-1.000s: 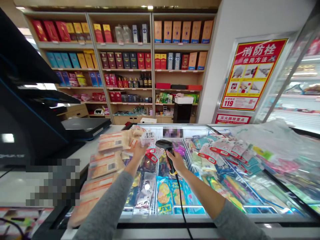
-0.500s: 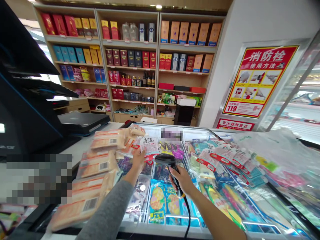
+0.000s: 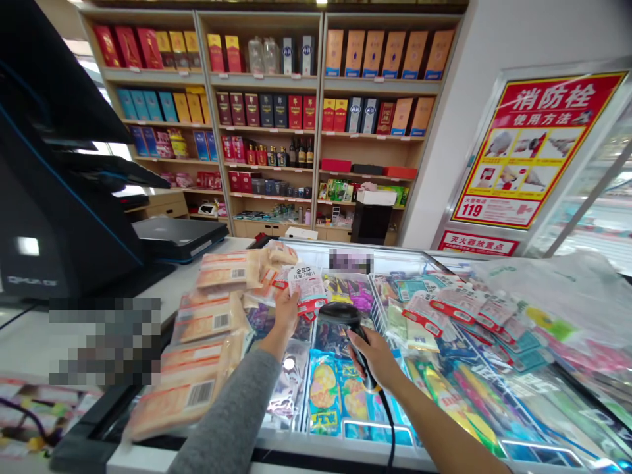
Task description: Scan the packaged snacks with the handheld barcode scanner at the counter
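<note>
My left hand (image 3: 285, 317) is closed on a white and red snack pouch (image 3: 307, 287) with dark printed characters, held above the glass-topped freezer (image 3: 340, 447). A black barcode scanner (image 3: 340, 314) is gripped in my right hand (image 3: 376, 359), its head close to the right of the pouch. The scanner's cord (image 3: 390, 421) hangs toward me. Left of my left arm lie several clear packs of pale food with orange labels (image 3: 202, 382). To the right, white, red and teal pouches (image 3: 464, 306) lie overlapping on the glass.
A translucent plastic bag (image 3: 557, 283) rests at the right end of the freezer. At the left stands a dark checkout machine (image 3: 64, 217) beside a flat black device (image 3: 180, 234). Shelves of boxed bottles (image 3: 269, 112) line the back wall. Wrapped ice pops (image 3: 323, 388) show in the freezer baskets.
The whole view has shifted, so most things appear farther right. Both hands keep their holds on the pouch and the scanner.
</note>
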The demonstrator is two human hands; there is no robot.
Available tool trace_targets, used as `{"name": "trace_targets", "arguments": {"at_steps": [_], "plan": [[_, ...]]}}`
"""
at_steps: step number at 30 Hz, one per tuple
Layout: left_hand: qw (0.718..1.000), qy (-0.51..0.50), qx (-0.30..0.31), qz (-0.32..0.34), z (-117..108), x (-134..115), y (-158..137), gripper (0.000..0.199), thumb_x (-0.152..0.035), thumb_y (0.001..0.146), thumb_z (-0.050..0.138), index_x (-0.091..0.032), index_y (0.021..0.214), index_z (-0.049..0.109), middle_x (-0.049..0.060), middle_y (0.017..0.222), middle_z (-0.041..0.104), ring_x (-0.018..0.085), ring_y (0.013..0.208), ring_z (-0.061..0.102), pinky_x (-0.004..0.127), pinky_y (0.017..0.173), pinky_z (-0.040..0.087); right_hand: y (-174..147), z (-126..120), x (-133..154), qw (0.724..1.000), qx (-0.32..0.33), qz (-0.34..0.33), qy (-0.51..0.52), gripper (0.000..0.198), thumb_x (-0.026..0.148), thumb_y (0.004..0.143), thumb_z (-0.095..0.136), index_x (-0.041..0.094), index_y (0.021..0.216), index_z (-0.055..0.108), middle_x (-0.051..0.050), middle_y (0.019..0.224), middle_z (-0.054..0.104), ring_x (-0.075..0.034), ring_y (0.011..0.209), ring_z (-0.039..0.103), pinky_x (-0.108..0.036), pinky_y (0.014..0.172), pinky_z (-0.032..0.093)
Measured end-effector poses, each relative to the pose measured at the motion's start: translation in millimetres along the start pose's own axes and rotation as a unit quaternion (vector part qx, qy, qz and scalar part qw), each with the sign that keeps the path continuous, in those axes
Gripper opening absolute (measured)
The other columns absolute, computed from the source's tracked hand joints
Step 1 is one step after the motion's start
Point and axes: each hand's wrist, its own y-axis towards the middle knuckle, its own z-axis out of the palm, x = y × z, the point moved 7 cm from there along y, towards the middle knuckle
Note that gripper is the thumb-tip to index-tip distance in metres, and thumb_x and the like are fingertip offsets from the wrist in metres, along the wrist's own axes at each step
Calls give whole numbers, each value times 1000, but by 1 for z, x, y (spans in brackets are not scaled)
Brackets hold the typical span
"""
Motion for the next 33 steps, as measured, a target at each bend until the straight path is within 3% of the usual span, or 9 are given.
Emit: {"name": "trace_targets", "arguments": {"at_steps": [9,18,33], "plan": [[1000,2,-15,-3,-2,0,0,70,-55,47,94,-12,97,72,14,89,80,37,103,75,51,89,62,-1,-2,0,999,-19,13,38,53,71,78,66,22,85,49,7,59,55,-8,36,42,-22,36,32],[1000,29,6,-2,0,-3,-1,62,-52,57,91,-13,101,72,15,97,80,36,103,75,50,89,62,2,-1,-3,1000,-9,3,28,48,68,82,65,23,86,51,7,58,54,-8,36,42,-22,35,32],[999,33,11,-10,1,-2,-1,67,-55,51,92,-13,99,72,14,93,80,35,98,76,49,86,62,3,-2,-3,999,-12,-2,50,50,68,81,68,21,89,53,6,59,55,-8,36,43,-21,35,32]]}}
